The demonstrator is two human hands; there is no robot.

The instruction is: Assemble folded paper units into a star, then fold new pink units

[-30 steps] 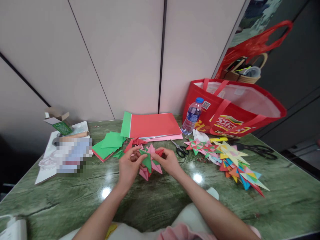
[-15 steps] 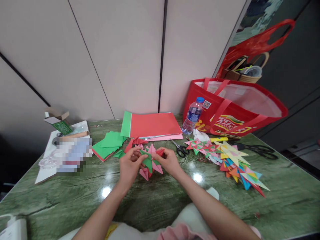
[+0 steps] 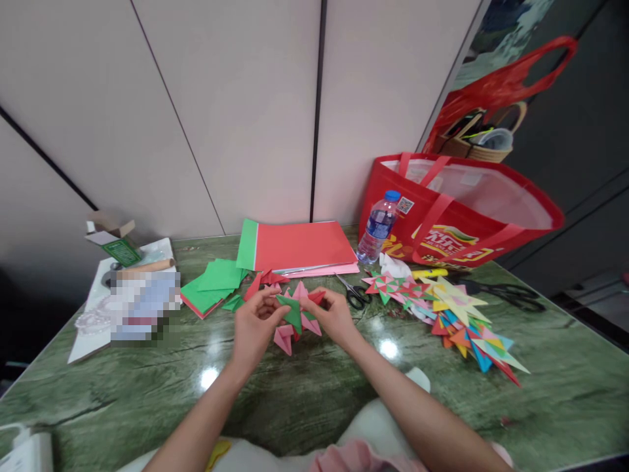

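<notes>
Between my hands is a folded paper star (image 3: 310, 322) with pink, red and green points, held just above the table. My left hand (image 3: 254, 322) pinches a green folded piece (image 3: 291, 311) at its left side, thumb against finger. My right hand (image 3: 335, 317) grips the star's right side, with a red point beside its fingers. Red folded pieces (image 3: 265, 282) lie behind my left hand, close to a small green folded piece (image 3: 233, 303). Parts of the star are hidden by my fingers.
Green paper squares (image 3: 219, 274) lie left of my hands, a red paper stack (image 3: 307, 244) behind them. Scissors (image 3: 357, 296), a water bottle (image 3: 377, 229), finished-looking paper stars (image 3: 472, 328) and a red shopping bag (image 3: 457, 210) are to the right. An open box (image 3: 120, 250) stands at left.
My hands stay nearly in place. The green piece at the star's left side has tilted slightly between my fingers.
</notes>
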